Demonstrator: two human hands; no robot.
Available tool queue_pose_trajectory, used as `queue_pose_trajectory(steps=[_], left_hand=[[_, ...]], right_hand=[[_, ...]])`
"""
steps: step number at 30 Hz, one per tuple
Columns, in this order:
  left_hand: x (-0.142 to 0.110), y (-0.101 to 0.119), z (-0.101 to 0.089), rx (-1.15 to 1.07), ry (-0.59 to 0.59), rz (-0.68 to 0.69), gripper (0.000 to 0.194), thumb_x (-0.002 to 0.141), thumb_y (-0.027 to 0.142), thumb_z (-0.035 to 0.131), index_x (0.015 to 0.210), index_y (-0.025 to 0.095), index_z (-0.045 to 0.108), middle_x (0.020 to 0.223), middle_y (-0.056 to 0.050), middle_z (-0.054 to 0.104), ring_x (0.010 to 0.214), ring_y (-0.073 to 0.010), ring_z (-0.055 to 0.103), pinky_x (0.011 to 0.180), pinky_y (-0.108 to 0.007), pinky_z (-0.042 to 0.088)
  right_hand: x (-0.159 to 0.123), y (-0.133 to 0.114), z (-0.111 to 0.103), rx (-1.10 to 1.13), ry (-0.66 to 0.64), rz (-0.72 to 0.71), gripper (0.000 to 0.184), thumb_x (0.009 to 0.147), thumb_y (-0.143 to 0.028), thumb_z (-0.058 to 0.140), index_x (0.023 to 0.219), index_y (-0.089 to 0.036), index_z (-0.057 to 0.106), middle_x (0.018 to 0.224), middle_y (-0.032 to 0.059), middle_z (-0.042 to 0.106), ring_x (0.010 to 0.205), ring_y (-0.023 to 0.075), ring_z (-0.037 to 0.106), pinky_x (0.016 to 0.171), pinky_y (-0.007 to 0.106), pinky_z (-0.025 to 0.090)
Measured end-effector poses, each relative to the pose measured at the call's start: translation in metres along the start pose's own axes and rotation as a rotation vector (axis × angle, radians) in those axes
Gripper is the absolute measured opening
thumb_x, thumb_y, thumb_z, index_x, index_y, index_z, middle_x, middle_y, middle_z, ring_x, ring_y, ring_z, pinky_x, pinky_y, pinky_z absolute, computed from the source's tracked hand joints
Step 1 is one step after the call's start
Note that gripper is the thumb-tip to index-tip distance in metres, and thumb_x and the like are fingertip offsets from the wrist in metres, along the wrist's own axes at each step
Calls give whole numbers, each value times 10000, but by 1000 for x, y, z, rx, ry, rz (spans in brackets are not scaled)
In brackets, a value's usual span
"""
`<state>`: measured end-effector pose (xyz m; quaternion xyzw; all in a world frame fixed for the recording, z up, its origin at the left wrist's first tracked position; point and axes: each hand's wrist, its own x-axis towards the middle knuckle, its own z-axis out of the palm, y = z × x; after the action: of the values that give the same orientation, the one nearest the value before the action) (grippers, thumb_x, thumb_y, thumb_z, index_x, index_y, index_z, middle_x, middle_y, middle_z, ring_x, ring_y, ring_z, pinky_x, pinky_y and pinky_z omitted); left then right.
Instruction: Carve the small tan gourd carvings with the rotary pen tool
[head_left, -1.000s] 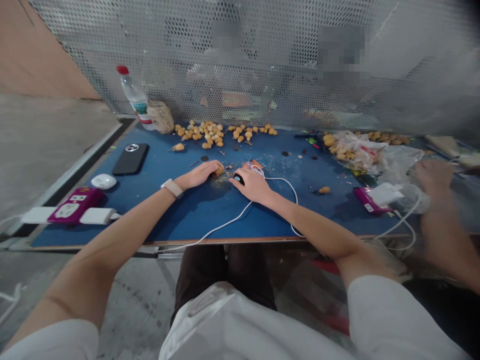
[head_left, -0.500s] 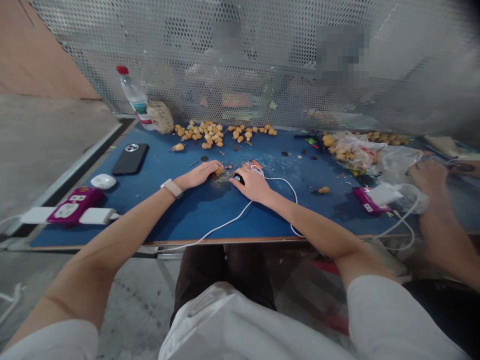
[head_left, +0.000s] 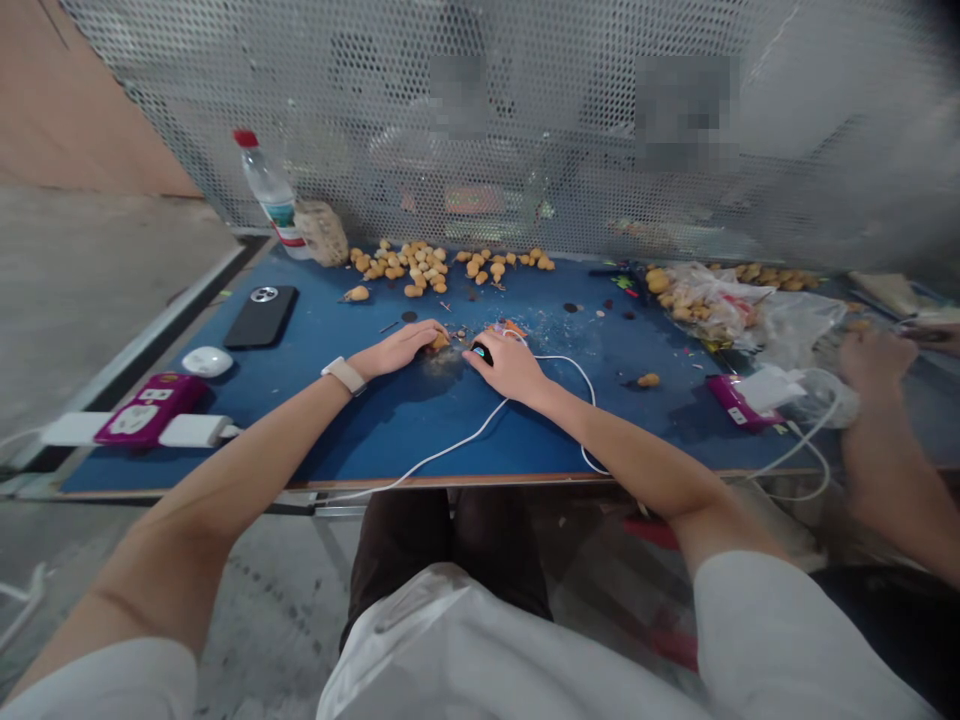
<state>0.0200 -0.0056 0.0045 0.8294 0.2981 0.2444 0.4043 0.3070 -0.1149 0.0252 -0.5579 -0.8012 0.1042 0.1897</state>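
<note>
My left hand (head_left: 406, 346), with a pale band at its wrist, presses its closed fingers on a small tan gourd (head_left: 438, 342) at the middle of the blue table; the fingers cover part of it. Just to the right, my right hand (head_left: 511, 364) is closed around a small black handheld tool (head_left: 482, 353) with a lit blue-green display. The tool's tip is too small to make out. A white cable (head_left: 469, 437) runs from near this hand over the table's front edge. Pale dust and crumbs lie around the gourd.
Several small gourds (head_left: 424, 268) lie along the mesh screen (head_left: 360, 130). At left are a bottle (head_left: 271, 195), a jar (head_left: 321, 232), a phone (head_left: 261, 318), a white case (head_left: 207, 362) and a purple power strip (head_left: 150, 410). A co-worker's hand (head_left: 877, 355) and a gourd-filled plastic bag (head_left: 720, 300) are at right.
My right hand has shifted slightly right, with the black tool in it. My left hand and the gourd have hardly moved. The co-worker's hand at right has moved a little to the right.
</note>
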Motion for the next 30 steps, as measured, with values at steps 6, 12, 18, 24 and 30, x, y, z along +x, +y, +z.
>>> queue_pose_trajectory(steps=[6, 12, 18, 24, 30], left_hand=[[0, 0, 0, 12, 21, -5, 501, 1224, 625, 532, 1259, 195, 787, 1034, -61, 749, 979, -271, 678, 1015, -423, 641], [0, 0, 0, -3, 28, 28, 444, 1218, 601, 580, 1229, 213, 796, 995, -45, 761, 951, -260, 672, 985, -409, 649], [0, 0, 0, -1, 16, 29, 478, 1211, 619, 560, 1236, 206, 797, 1021, -53, 766, 951, -260, 675, 979, -412, 644], [0, 1, -1, 6, 21, 6, 463, 1208, 604, 563, 1248, 204, 792, 1007, -48, 745, 961, -264, 663, 994, -412, 634], [0, 2, 0, -2, 20, -3, 466, 1194, 604, 586, 1267, 197, 800, 1030, -58, 742, 975, -272, 664, 986, -416, 636]], right_hand=[[0, 1, 2, 1, -6, -25, 291, 1348, -436, 638, 1401, -225, 832, 1496, 182, 915, 1397, 371, 848, 1224, 483, 598], [0, -1, 1, 1, -20, -27, 305, 1346, -446, 647, 1415, -224, 844, 1509, 187, 918, 1407, 385, 852, 1237, 505, 607], [-1, -1, -1, -9, -40, -22, 333, 1351, -455, 651, 1454, -203, 842, 1543, 204, 908, 1426, 389, 852, 1247, 504, 604], [-1, -1, 0, 0, -30, -24, 324, 1351, -470, 649, 1424, -222, 845, 1515, 190, 910, 1397, 379, 851, 1216, 494, 605], [0, 1, 2, -7, -28, -31, 318, 1351, -471, 658, 1426, -223, 842, 1511, 189, 912, 1393, 380, 848, 1208, 489, 603]])
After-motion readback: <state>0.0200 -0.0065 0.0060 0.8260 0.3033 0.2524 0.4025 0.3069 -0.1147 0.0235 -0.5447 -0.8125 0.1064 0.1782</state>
